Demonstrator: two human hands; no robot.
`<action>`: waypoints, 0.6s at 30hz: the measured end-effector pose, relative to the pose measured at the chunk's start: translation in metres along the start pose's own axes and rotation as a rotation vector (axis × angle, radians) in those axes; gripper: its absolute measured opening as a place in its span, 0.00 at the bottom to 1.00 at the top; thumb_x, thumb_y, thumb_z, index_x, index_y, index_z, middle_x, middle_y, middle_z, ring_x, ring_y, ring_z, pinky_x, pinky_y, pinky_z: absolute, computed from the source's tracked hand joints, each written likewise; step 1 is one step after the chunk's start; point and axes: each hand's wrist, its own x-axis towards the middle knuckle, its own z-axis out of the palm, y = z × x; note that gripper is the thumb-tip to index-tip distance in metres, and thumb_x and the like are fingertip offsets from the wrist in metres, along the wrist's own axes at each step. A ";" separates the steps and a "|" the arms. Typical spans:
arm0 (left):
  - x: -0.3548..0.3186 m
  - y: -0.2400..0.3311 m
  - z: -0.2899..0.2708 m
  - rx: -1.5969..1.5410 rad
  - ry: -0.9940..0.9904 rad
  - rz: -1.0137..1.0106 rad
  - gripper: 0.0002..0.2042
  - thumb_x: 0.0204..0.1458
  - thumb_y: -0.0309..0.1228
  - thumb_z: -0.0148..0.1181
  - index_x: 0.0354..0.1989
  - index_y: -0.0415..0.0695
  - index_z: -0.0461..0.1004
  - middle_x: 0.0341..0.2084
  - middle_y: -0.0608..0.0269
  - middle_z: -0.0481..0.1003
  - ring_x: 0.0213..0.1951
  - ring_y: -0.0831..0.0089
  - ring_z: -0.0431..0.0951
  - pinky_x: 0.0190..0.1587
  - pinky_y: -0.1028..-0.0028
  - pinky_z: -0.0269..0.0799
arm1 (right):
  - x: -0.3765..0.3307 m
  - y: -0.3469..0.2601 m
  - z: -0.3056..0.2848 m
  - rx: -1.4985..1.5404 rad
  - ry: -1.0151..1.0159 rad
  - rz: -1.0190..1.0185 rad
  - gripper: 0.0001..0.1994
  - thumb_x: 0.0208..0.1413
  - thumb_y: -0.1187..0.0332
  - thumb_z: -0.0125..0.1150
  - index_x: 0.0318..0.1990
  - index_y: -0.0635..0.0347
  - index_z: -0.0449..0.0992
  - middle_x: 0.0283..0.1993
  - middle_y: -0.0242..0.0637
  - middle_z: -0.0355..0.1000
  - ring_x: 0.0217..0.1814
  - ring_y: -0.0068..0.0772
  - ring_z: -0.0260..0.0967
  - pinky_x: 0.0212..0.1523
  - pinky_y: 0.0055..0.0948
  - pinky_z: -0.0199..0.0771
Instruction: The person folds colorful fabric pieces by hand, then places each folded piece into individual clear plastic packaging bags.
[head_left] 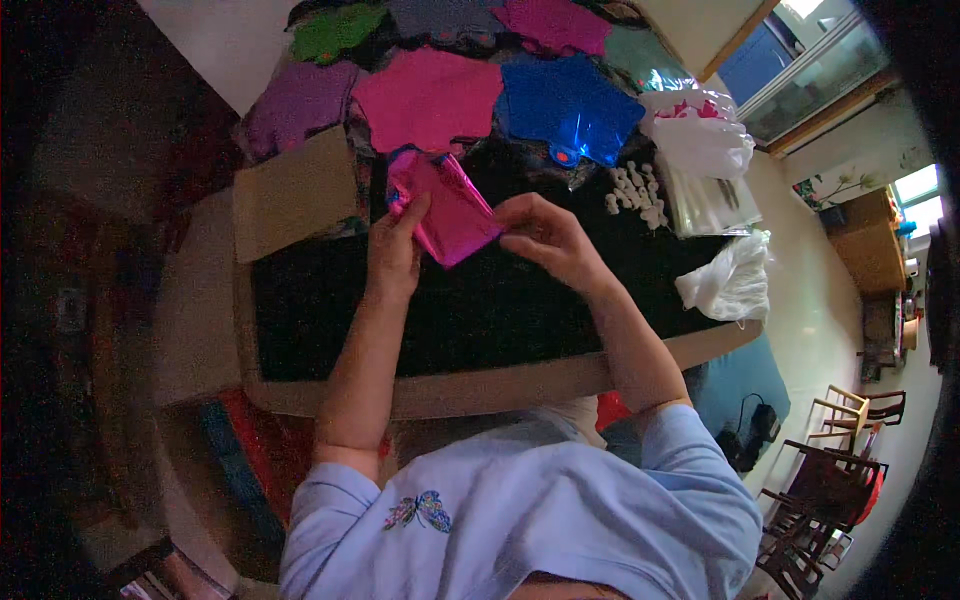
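Note:
Over the dark tabletop I hold a shiny pink foil balloon (458, 215), flat and folded into a rough rectangle. My left hand (398, 240) is closed on its left side, thumb lying on top. At its right corner, the fingertips and thumb of my right hand (555, 240) pinch the edge. Just beyond lies a flat pink star-shaped foil balloon (428, 98). Beside it are a blue one (570, 105) and a purple one (300, 108). What is under the folded foil is hidden.
Green (338, 32) and magenta foil stars (555, 24) lie farther back. A cardboard piece (298, 195) rests at the left. On the right are small white pieces (637, 195), clear plastic sleeves (712, 205), a white bag (700, 142) and a white bundle (730, 280).

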 end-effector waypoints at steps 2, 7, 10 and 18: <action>0.001 0.000 -0.002 -0.024 0.028 -0.008 0.15 0.45 0.32 0.60 0.41 0.39 0.71 0.37 0.61 0.73 0.39 0.71 0.72 0.42 0.72 0.67 | 0.000 0.004 0.006 -0.042 0.019 -0.001 0.13 0.49 0.77 0.56 0.44 0.62 0.66 0.43 0.34 0.66 0.46 0.25 0.65 0.48 0.25 0.66; -0.002 0.003 0.000 -0.034 0.014 0.017 0.15 0.46 0.32 0.60 0.40 0.38 0.71 0.38 0.60 0.72 0.40 0.72 0.72 0.44 0.73 0.66 | 0.003 -0.001 0.010 -0.021 0.198 -0.034 0.13 0.46 0.80 0.57 0.41 0.62 0.67 0.40 0.33 0.66 0.43 0.23 0.66 0.45 0.24 0.68; -0.007 0.002 0.008 0.020 0.014 0.047 0.14 0.46 0.32 0.60 0.40 0.39 0.72 0.38 0.61 0.73 0.39 0.73 0.71 0.45 0.74 0.65 | 0.001 0.005 0.004 -0.106 0.102 -0.003 0.13 0.46 0.79 0.58 0.40 0.63 0.68 0.38 0.33 0.66 0.43 0.23 0.66 0.44 0.24 0.69; -0.004 -0.006 0.002 0.062 -0.011 0.107 0.13 0.46 0.31 0.61 0.38 0.39 0.73 0.36 0.63 0.73 0.39 0.75 0.71 0.46 0.74 0.63 | 0.003 0.010 0.003 -0.371 -0.006 0.027 0.08 0.46 0.76 0.59 0.36 0.63 0.71 0.38 0.33 0.65 0.39 0.24 0.66 0.38 0.22 0.69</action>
